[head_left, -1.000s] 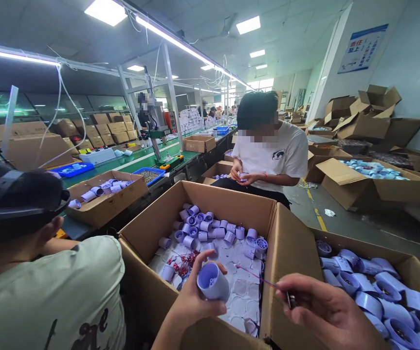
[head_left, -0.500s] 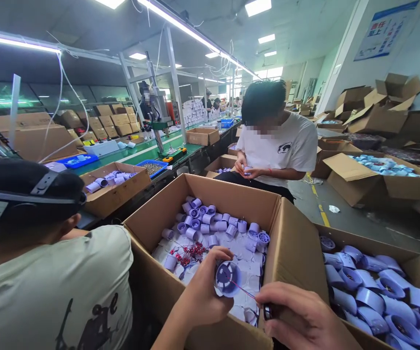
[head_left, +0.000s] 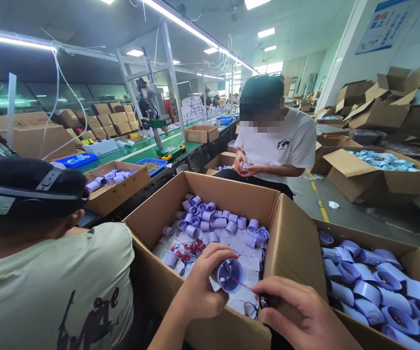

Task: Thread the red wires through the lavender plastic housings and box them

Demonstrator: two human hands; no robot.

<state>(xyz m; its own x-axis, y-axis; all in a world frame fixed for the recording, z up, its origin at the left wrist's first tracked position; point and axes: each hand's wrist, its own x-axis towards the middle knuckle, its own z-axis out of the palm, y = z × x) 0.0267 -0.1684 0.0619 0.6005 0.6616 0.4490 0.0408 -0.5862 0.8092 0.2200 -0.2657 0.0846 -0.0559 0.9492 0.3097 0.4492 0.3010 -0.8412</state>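
My left hand [head_left: 204,282] is wrapped round a pale purple plastic cup [head_left: 233,282], its open mouth turned toward me and to the right. Thin red wires [head_left: 245,287] run from inside the cup to my right hand [head_left: 297,306]. Thumb and fingers of that hand are closed on the wires, and a small dark, shiny round part [head_left: 263,301] shows between them. Both hands are above the near edge of a large cardboard box [head_left: 228,187]. Inside it lie several similar cups [head_left: 205,225] and a bunch of red-wired parts [head_left: 191,249].
A second box [head_left: 419,272] of larger purple rings stands close at right. One person [head_left: 271,131] sits opposite, handling a small purple part; another person [head_left: 52,287] is close at left. Behind runs a green conveyor bench [head_left: 122,158] with a press [head_left: 154,107].
The cup has tipped slightly in my left hand, so its inner end shows less. My right hand has shifted a little left with the wires.
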